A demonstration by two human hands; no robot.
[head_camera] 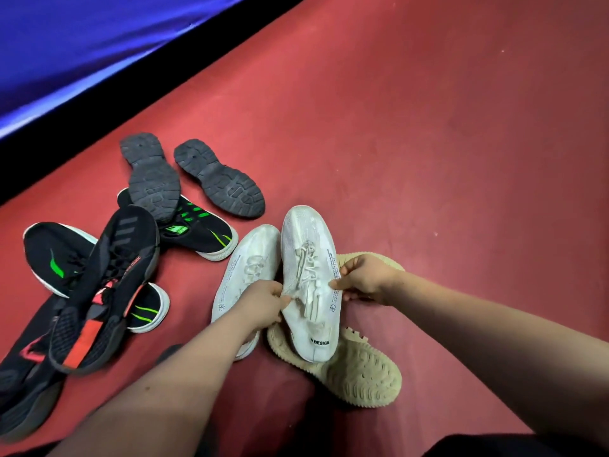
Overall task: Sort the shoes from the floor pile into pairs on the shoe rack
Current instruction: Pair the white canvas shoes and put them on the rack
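**White pair coming together**

Both hands grasp one white sneaker [309, 282]. The left hand [263, 305] pinches its edge beside the laces, and the right hand [365, 278] curls its fingers round the opposite edge. The shoe sits between the two hands, toe pointing away, with its heel over a beige shoe [359, 374] that lies sole-up below the right wrist. The second white sneaker [247, 262] lies under and beyond the left hand, touching the held one. A second beige shoe [392, 262] peeks out beyond the right hand. Well to the left of the left hand, black sneakers [108, 268] with green and red trim lie tangled on the red floor [428, 159].

The step in hand looks like matching the whites. The shoe rack is out of view. The next move likely calls for one hand to shift onto the second white sneaker, so the pair lifts clear of the beige shoe together.
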